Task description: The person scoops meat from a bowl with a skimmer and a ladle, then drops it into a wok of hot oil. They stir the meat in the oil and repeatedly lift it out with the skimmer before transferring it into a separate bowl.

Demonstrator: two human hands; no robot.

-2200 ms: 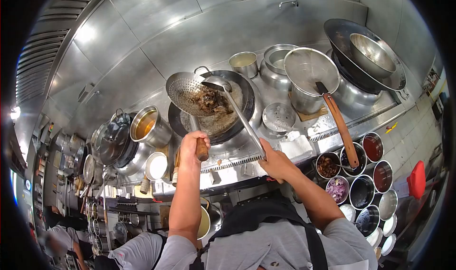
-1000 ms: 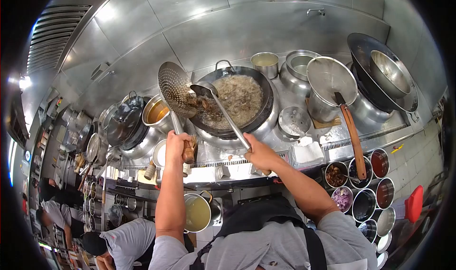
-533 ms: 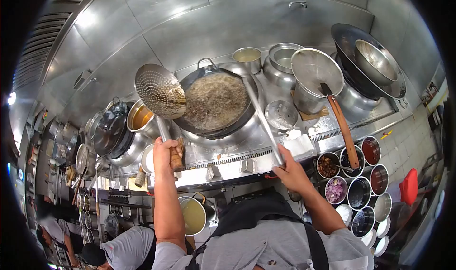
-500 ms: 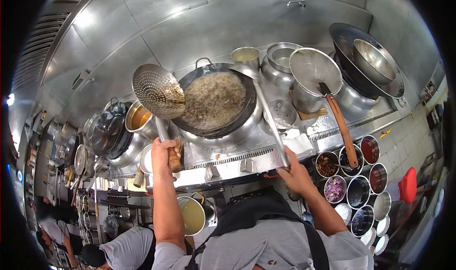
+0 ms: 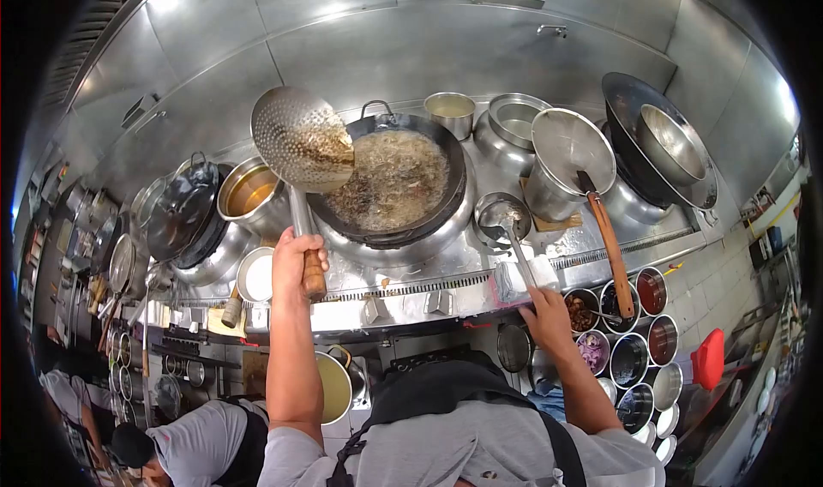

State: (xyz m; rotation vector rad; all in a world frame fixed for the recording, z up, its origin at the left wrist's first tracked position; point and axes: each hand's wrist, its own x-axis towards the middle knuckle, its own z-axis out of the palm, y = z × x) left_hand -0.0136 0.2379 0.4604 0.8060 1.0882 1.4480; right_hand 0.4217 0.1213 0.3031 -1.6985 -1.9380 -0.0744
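Note:
My left hand (image 5: 298,262) is wrapped round the wooden handle of a large perforated skimmer (image 5: 302,140), which is raised beside a black wok (image 5: 454,157). Bubbling oil (image 5: 394,178) with dark bits fills the wok. To the right, the bowl of a ladle (image 5: 504,216) rests over a metal pot by the stove's front. My right hand (image 5: 547,315) is at the lower end of the ladle's handle, its fingers partly spread; whether they grip it is unclear.
A fine strainer (image 5: 573,154) lies on a pot, its wooden handle reaching toward me. Nested woks (image 5: 660,140) stand far right, a pot of brown liquid (image 5: 251,191) left. Ingredient tins (image 5: 630,358) are at lower right. Another person (image 5: 201,444) is at lower left.
The ladle has moved from the wok's right edge down to the small pot on the right. The skimmer is still raised at the wok's left. The camera view has shifted.

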